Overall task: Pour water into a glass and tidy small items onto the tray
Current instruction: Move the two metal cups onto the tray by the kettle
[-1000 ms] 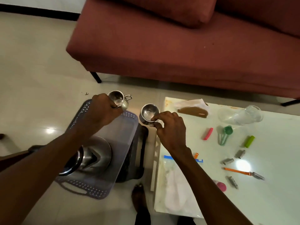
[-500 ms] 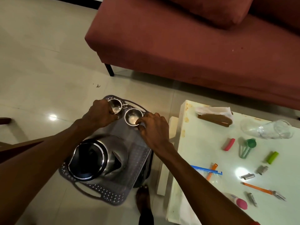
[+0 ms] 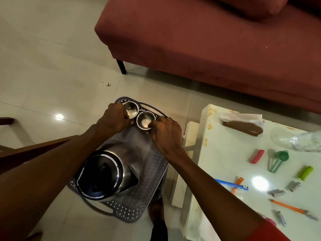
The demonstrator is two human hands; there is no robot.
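**Two steel cups set down at the tray's far end**

Pale glossy floor tiles run under a dark red sofa [image 3: 217,49] at the far side of the room, and a white low surface [image 3: 225,153] stands to the right. On the floor, left of that surface, lies a grey perforated plastic tray [image 3: 152,171] with a handle at each end. A stainless steel electric kettle with a black lid [image 3: 111,171] sits on the tray's near half.

At the tray's far end two small shiny steel cups stand side by side, touching or nearly so. The left hand [image 3: 114,119] is curled round the left steel cup [image 3: 131,110], gripping its side. The right hand [image 3: 166,129] pinches the near rim of the right steel cup [image 3: 145,120] with its fingertips. Both cups stand upright with their mouths open to the ceiling; whether either holds water I cannot tell.

The kettle lies nearer the person than the cups, close under the left forearm, its spout turned to the right. I judge the left hand better placed to reach it, by drawing back.

Out on the white surface the small things lie scattered, well apart from the tray: a pink clip [image 3: 256,156], a green measuring scoop [image 3: 278,160], a lime green cylinder [image 3: 305,173], an orange-handled tool [image 3: 293,208] and several small metal pieces. A clear plastic bottle [image 3: 304,141] lies on its side at the far right.
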